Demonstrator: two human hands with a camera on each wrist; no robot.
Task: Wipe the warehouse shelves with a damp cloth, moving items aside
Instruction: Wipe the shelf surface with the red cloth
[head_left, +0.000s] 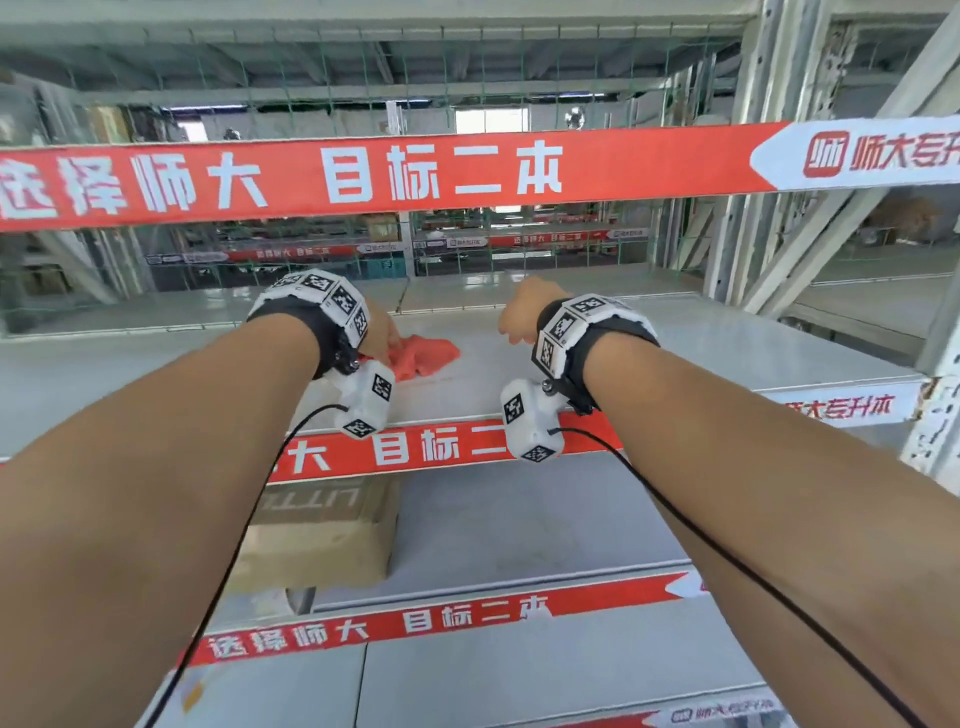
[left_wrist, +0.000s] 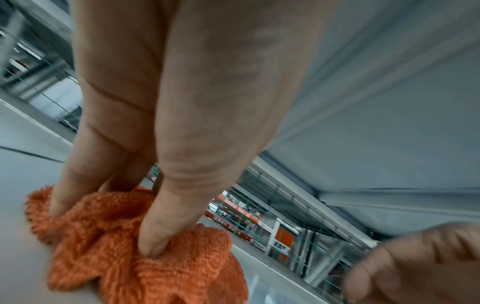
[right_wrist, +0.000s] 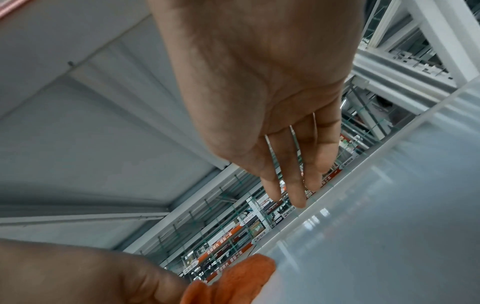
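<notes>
An orange terry cloth (head_left: 423, 356) lies bunched on the grey middle shelf (head_left: 675, 348). My left hand (head_left: 382, 338) is on the cloth's left part. In the left wrist view the thumb and fingers (left_wrist: 153, 242) dig into the bunched cloth (left_wrist: 145, 273) and pinch it against the shelf. My right hand (head_left: 517, 317) hovers above the shelf a little to the right of the cloth. In the right wrist view the right hand (right_wrist: 293, 185) has straight fingers and holds nothing; a corner of the cloth (right_wrist: 233, 281) shows at the bottom.
A cardboard box (head_left: 322, 535) sits on the lower shelf, below my left arm. Red banner beams (head_left: 395, 176) run along each shelf front. Green wire mesh (head_left: 311, 270) closes the back. A white steel upright (head_left: 935, 415) stands at the right.
</notes>
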